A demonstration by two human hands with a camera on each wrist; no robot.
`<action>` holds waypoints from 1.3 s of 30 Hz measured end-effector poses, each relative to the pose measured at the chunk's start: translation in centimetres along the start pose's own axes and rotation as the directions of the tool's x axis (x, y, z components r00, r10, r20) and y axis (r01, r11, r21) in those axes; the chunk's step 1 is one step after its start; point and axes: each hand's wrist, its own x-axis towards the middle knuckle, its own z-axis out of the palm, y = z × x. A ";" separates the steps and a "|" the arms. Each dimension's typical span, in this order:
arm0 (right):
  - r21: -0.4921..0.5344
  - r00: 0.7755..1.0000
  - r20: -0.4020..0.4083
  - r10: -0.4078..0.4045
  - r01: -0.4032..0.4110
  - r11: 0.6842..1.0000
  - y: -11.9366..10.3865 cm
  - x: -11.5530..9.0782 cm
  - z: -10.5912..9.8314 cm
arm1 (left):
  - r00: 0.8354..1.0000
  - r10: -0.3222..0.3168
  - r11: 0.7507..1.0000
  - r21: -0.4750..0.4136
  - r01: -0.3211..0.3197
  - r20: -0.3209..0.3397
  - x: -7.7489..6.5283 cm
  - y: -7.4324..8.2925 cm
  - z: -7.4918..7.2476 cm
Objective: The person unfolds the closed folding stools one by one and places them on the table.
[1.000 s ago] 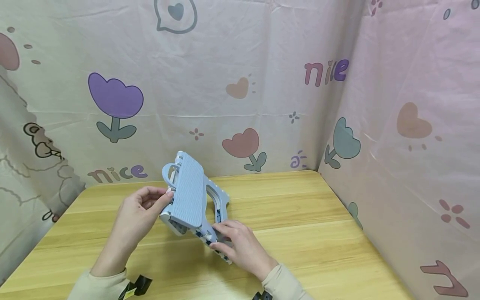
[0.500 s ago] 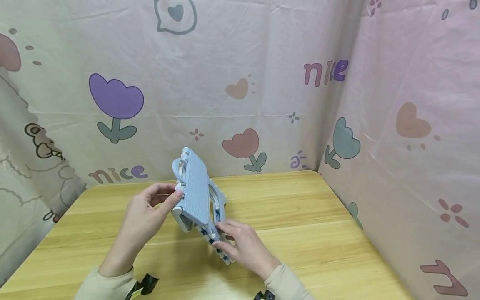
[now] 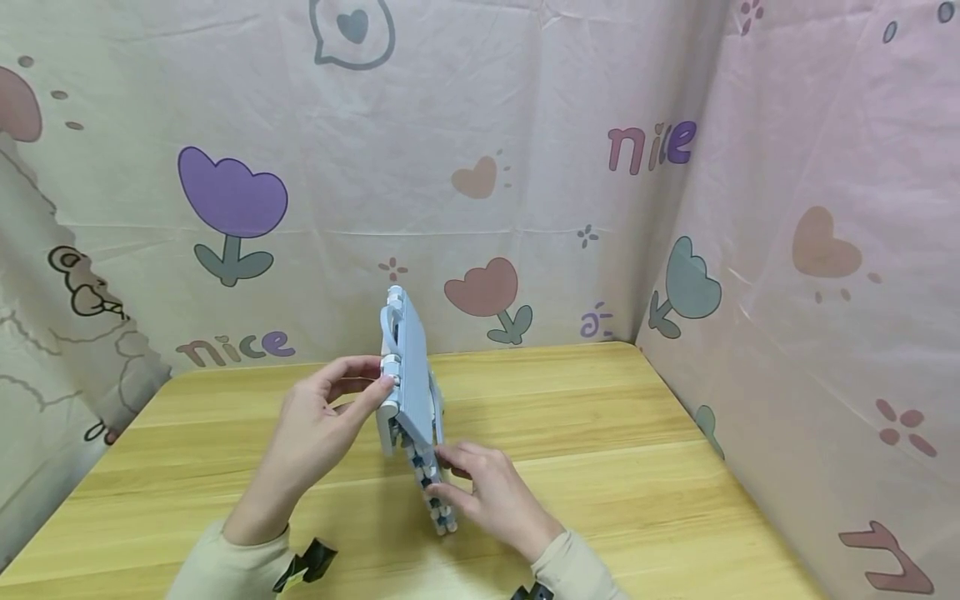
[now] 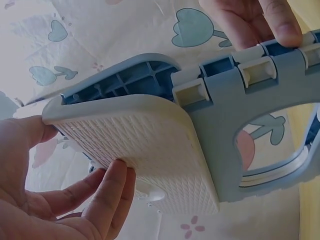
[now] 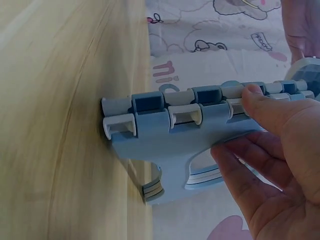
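Note:
A light blue plastic folding step stool [image 3: 415,367] stands on the table, partly folded, its top halves slanting up into a peak. My left hand [image 3: 318,429] pinches that top near the middle fold, below the small carry handle [image 3: 387,329]. In the left wrist view its thumb and fingers lie on either side of the textured top panel [image 4: 150,140]. Lower down, my right hand [image 3: 491,496] pinches the hinged leg side [image 5: 170,135], thumb on the hinge knuckles and fingers at the oval cutout. The leg's foot meets the wooden surface in the right wrist view.
The wooden table [image 3: 600,467] runs back to a patterned cloth backdrop [image 3: 525,192]. Another cloth panel [image 3: 832,333] closes off the right side. Black straps with small devices [image 3: 307,565] sit at both wrists.
My left hand has moved right, bringing the stool's top with it. The stool now looks narrower and more edge-on. My right hand has barely shifted and keeps its grip on the leg side.

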 end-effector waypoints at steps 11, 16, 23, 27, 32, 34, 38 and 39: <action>0.032 1.000 0.004 0.023 -0.023 0.999 0.0 0.1 0.2 | 0.998 0.068 0.998 0.006 -0.068 0.007 0.5 0.5 1.5; 0.034 1.000 -0.004 0.012 -0.011 0.999 0.0 0.0 0.3 | 0.996 0.086 0.996 -0.004 -0.086 0.007 0.6 0.6 1.9; 0.054 1.000 -0.003 0.017 -0.017 0.998 0.2 0.0 0.4 | 0.993 0.118 0.993 0.012 -0.118 -0.001 0.5 0.3 2.1; 0.070 1.000 -0.003 0.021 -0.020 0.997 0.3 -0.1 0.5 | 0.986 0.164 0.986 0.007 -0.164 0.002 0.3 -0.4 2.1; 0.113 0.999 -0.001 0.045 -0.045 0.993 0.6 -0.2 0.5 | 0.981 0.194 0.980 -0.045 -0.193 0.015 -0.3 -1.9 2.1; 0.131 0.999 0.001 0.055 -0.054 0.990 0.7 -0.2 0.5 | 0.980 0.198 0.978 -0.063 -0.197 0.024 -0.7 -2.6 2.1; 0.149 0.998 -0.001 0.059 -0.058 0.987 0.7 -0.2 0.5 | 0.980 0.197 0.978 -0.073 -0.193 0.041 -1.4 -3.9 2.2; 0.151 0.998 -0.001 0.060 -0.059 0.987 0.7 -0.1 0.5 | 0.980 0.191 0.979 -0.074 -0.188 0.046 -1.5 -4.3 2.2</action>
